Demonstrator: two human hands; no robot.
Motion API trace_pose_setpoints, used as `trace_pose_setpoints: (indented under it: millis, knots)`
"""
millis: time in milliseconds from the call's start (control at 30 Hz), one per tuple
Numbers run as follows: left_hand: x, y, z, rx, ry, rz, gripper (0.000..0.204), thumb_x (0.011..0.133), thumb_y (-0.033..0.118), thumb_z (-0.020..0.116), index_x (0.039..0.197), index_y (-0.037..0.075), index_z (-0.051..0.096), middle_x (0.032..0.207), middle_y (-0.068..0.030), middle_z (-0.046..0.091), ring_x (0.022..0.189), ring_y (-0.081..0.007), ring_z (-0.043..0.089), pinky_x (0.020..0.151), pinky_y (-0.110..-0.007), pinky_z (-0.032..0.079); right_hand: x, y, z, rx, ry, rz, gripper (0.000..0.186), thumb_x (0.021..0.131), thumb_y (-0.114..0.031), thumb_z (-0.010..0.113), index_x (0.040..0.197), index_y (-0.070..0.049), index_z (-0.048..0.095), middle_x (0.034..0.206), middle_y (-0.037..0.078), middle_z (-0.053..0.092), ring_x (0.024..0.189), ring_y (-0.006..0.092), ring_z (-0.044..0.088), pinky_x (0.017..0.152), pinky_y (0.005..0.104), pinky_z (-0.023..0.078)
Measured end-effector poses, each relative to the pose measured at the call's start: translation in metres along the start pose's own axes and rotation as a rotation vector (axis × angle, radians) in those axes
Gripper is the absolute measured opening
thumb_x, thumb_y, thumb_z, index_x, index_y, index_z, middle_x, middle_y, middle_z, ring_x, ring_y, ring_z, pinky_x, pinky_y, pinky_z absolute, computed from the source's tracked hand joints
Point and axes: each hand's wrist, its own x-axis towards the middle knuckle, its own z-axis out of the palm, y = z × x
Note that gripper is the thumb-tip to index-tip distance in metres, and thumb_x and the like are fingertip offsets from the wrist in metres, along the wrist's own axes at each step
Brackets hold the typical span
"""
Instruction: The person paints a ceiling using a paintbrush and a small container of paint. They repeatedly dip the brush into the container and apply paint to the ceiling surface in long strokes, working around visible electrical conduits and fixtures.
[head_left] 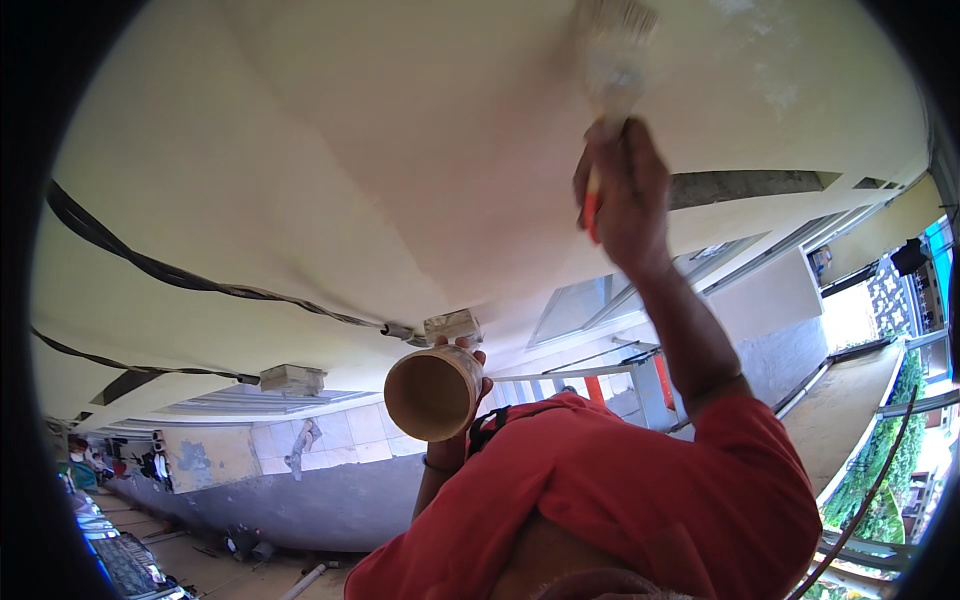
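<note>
View: head
Right hand (630, 195): raised, blurred, fingers clamped on brush handle
Brush (614, 85): above the hand, bristles at pale ceiling (300, 190); contact unclear
Left hand (485, 388): clamped around cup, partly hidden
Cup (432, 395): tan, mouth toward camera, near box (452, 326)
Cable (200, 280): black, along ceiling toward box
</note>
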Motion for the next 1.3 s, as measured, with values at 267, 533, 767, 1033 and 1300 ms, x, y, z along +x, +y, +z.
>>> trace_pose_setpoints:
  millis: [267,533,767,1033,1300]
  knots:
    - [-0.028,0.009,0.005,0.113,0.09,0.101,0.076,0.107,0.057,0.065,0.169,0.02,0.042,0.167,-0.016,0.046,0.152,-0.0436,0.045,0.107,-0.067,0.052,-0.149,0.118,0.023,0.108,-0.6,0.904,0.025,0.116,-0.022,0.06,0.119,0.002,0.055,0.068,0.007,0.062,0.046,0.0129,0.054,0.045,0.0309,0.041]
    - [-0.035,0.022,-0.007,0.105,0.034,0.128,0.07,0.109,0.052,0.064,0.168,0.021,0.043,0.166,-0.0151,0.047,0.151,-0.0415,0.046,0.108,-0.067,0.051,-0.101,0.041,-0.017,0.19,-0.298,0.258,0.04,0.119,-0.035,0.055,0.12,0.004,0.063,0.077,0.002,0.06,0.058,0.0046,0.048,0.052,0.0237,0.038]
    - [-0.031,0.012,0.0,0.058,0.024,0.11,0.075,0.105,0.054,0.069,0.167,0.019,0.046,0.167,-0.016,0.047,0.155,-0.0448,0.042,0.111,-0.067,0.049,0.021,-0.056,0.006,0.097,-0.016,-0.177,0.046,0.122,-0.044,0.045,0.111,-0.002,0.06,0.078,0.008,0.058,0.05,0.0123,0.053,0.043,0.0271,0.04]
    - [-0.043,0.014,-0.009,0.078,0.04,0.166,0.074,0.107,0.056,0.066,0.167,0.018,0.044,0.166,-0.0171,0.048,0.153,-0.046,0.045,0.109,-0.067,0.05,-0.105,0.105,0.069,0.336,-0.251,0.546,0.038,0.123,-0.04,0.044,0.106,-0.007,0.055,0.072,0.007,0.056,0.046,0.0136,0.052,0.043,0.0279,0.042]
    - [-0.042,0.027,-0.007,0.056,-0.022,0.219,0.081,0.105,0.059,0.07,0.166,0.013,0.044,0.164,-0.022,0.047,0.152,-0.0488,0.047,0.113,-0.075,0.052,-0.143,0.102,0.017,0.139,-0.619,0.797,0.048,0.121,-0.044,0.049,0.115,0.0,0.064,0.062,0.0,0.051,0.046,0.0072,0.043,0.042,0.0273,0.034]
